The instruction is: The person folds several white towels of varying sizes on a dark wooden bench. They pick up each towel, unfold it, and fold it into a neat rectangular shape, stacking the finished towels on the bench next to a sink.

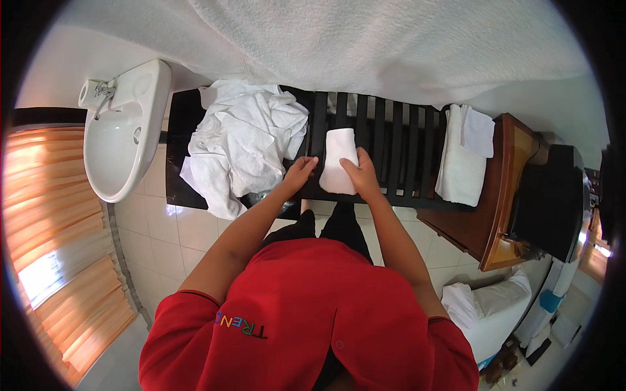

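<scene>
A small white towel, folded into a narrow rectangle, lies over the dark slatted rack in front of me. My right hand grips its right edge, thumb on top and the other fingers hidden beneath. My left hand is just left of the folded towel, apart from it, its fingers drawn together; whether anything small is between them I cannot make out. Beside that hand, to the left, a loose heap of white towels covers much of a black surface. Folded white towels are stacked at the rack's right end.
A black slatted rack runs across in front of me. The white washbasin with a tap is at left, near an orange curtain. A wooden cabinet carrying a black television stands right, with a bed beyond.
</scene>
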The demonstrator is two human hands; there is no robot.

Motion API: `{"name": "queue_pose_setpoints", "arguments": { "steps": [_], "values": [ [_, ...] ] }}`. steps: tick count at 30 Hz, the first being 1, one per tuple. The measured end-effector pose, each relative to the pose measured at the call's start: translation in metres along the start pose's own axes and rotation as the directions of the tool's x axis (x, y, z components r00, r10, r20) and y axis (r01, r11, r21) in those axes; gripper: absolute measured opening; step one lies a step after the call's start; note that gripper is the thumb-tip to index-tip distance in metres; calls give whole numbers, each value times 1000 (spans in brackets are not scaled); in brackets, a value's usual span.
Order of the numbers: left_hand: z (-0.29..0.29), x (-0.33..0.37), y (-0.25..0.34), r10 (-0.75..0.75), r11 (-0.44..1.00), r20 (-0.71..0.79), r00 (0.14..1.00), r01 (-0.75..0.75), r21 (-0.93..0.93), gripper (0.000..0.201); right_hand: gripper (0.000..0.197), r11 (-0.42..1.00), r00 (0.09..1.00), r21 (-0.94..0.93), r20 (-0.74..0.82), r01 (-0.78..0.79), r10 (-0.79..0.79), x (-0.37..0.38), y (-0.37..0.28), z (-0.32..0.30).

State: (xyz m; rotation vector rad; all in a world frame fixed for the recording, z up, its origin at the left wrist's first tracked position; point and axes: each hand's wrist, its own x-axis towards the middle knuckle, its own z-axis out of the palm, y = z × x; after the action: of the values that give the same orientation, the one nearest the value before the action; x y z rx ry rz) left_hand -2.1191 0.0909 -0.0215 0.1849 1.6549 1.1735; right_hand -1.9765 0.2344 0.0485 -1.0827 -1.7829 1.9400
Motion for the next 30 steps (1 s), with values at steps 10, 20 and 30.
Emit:
{"name": "queue_pose_setpoints", "arguments": {
  "steps": [10, 20, 30],
  "values": [
    [33, -81, 105, 78, 845, 433, 898, 171, -507, 40, 50, 946, 996, 317, -33, -65, 79, -64, -81, -52],
    [121, -70, 130, 170, 939, 412, 895, -19, -345, 46, 60, 955, 995, 282, 14, -95, 95, -99, -78, -134],
    [244, -48, 177, 21, 953, 506, 862, 137, -271, 53, 52, 788, 944, 610, -205, -83, 258, -66, -70, -257]
  ]
}}
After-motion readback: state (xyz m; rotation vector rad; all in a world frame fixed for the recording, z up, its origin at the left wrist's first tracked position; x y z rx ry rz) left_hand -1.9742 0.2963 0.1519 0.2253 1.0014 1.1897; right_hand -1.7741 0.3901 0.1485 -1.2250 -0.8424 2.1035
